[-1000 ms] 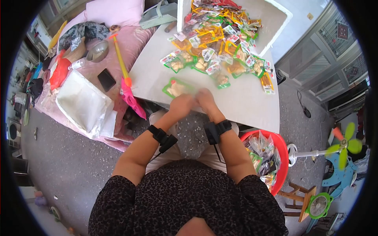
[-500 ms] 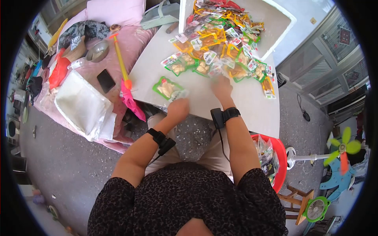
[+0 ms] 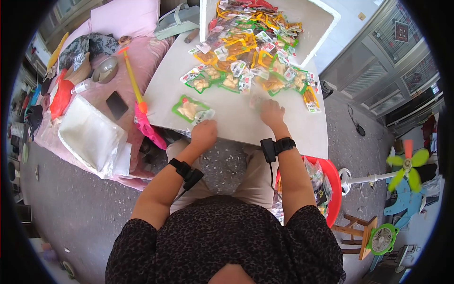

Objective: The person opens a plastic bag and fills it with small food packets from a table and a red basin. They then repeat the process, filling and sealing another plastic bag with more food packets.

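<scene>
The left hand (image 3: 204, 134) curls at a green-edged packet (image 3: 187, 109) near the tabletop's (image 3: 231, 113) front edge; the right hand (image 3: 273, 113), half-curled, adjoins a blurred packet (image 3: 256, 101); grips unclear, bare surface between.

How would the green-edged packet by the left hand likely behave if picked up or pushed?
The green-edged packet would probably bend at its thin edges, less around the lumpy pale filling. Its smooth-looking plastic may be slippery. Lying flat on the table, it seems more likely to slide than roll.
</scene>
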Motion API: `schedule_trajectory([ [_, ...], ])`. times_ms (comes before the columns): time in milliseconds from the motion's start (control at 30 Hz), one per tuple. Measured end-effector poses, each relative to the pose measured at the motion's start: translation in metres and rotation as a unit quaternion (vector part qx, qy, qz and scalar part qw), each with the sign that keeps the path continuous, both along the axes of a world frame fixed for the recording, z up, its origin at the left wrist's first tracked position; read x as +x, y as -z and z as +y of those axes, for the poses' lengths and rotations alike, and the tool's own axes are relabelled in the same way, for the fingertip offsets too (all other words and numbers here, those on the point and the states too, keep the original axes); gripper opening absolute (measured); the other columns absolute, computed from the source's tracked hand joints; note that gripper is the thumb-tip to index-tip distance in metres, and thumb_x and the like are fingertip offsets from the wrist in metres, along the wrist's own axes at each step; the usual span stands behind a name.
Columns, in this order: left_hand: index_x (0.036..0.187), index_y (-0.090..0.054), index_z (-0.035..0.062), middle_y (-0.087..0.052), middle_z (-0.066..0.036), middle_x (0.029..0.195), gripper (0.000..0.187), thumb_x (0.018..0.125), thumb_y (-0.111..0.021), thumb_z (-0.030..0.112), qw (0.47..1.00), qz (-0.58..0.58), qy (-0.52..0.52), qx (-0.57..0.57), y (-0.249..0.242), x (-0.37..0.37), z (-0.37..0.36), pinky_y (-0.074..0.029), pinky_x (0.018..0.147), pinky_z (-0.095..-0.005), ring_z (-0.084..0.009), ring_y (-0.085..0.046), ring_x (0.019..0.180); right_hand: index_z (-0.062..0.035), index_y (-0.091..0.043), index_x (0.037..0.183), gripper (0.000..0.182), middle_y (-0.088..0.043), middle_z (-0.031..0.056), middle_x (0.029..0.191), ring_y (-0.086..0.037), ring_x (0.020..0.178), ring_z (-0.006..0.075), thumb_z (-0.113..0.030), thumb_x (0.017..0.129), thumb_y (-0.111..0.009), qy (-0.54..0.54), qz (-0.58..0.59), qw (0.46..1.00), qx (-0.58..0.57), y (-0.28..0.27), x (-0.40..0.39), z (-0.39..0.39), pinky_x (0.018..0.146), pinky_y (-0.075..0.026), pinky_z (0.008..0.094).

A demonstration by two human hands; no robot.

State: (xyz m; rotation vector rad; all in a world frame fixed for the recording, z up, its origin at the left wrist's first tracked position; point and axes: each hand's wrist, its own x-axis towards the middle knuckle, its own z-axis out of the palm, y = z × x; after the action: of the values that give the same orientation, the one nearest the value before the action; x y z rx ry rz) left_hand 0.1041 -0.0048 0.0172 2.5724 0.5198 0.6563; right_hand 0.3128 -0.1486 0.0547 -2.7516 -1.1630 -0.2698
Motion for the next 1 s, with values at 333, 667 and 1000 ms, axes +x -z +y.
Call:
schedule_trajectory([
  [333,0.080,-0.053,0.0062,-0.053,-0.011,0.071,0.011,0.072,-0.048,0.012,1.000,0.012,0.006,-0.008,-0.004,0.000,0.001,-0.041,0.059,-0.0392,-0.0301,-0.052,0.067,-0.0011,-0.056,0.077,0.015,-0.056,0.0167,0.075,-0.054,0.071,0.0311,-0.010,0.066,-0.052,0.077,0.148,0.908,0.384,0.014,0.095,-0.003,0.063,-0.043,0.0357],
  [667,0.083,-0.054,0.0042,-0.053,-0.012,0.070,0.014,0.071,-0.049,0.011,0.999,-0.002,0.019,-0.026,-0.007,-0.001,0.002,-0.042,0.059,-0.0383,-0.0300,-0.052,0.066,-0.0104,-0.045,0.101,0.036,-0.046,0.0075,0.106,-0.041,0.104,0.0236,-0.020,0.068,-0.054,0.130,0.007,0.989,0.073,-0.025,0.113,0.058,0.080,-0.036,0.0433],
  [1000,0.080,-0.053,0.0054,-0.051,-0.011,0.066,0.012,0.069,-0.050,0.010,0.999,-0.023,0.031,-0.034,-0.006,-0.001,0.004,-0.041,0.056,-0.0395,-0.0298,-0.051,0.063,-0.0118,-0.052,0.095,0.022,-0.053,0.0079,0.102,-0.046,0.100,0.0231,-0.020,0.075,-0.047,0.142,-0.045,0.989,-0.012,-0.006,0.152,0.072,0.085,-0.026,0.0468],
])
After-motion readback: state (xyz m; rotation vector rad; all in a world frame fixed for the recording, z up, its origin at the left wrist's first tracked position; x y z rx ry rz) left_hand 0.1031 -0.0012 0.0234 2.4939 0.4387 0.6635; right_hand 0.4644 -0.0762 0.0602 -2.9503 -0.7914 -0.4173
